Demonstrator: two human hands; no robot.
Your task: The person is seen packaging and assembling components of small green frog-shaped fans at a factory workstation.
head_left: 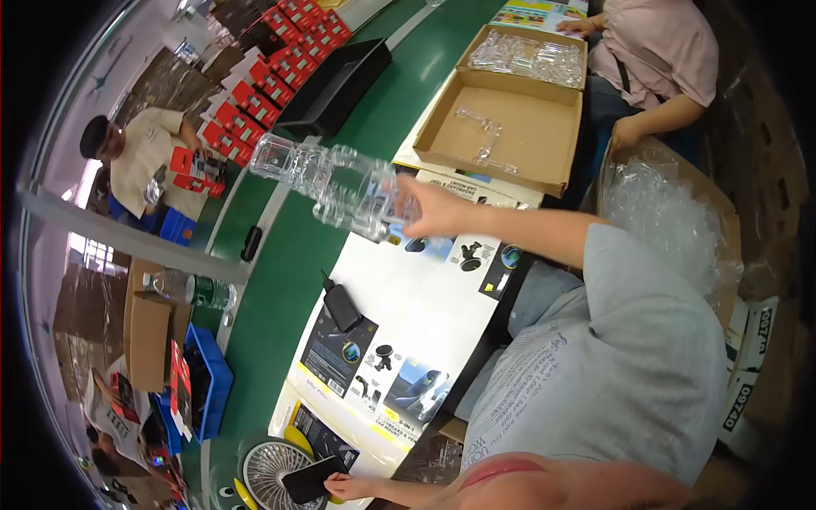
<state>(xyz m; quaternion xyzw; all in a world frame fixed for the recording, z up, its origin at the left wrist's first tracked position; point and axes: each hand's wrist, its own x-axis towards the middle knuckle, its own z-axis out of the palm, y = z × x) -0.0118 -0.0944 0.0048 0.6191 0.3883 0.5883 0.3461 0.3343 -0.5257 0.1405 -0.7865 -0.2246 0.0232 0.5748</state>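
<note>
My right hand (433, 208) is stretched out over the table, its fingers closed on the end of a stack of clear moulded plastic inserts (344, 187). The stack is held up in the air, above the printed card sheet. My left hand (347, 487), at the lower edge, has its fingers closed on the edge of a flat black rectangle that looks like a smartphone (313, 481). The phone lies in front of a round fan (276, 469) with a white grille and yellow parts, hiding some of it. A small black device (342, 308) rests on the sheet between my hands.
A shallow cardboard box (510, 183) holds a few clear inserts; a fuller box (527, 58) stands beyond it. A bag of clear plastic (659, 212) lies beside my arm. Across the green table (289, 314) are a black tray (336, 85), red boxes and a blue bin (212, 382). Other people sit nearby.
</note>
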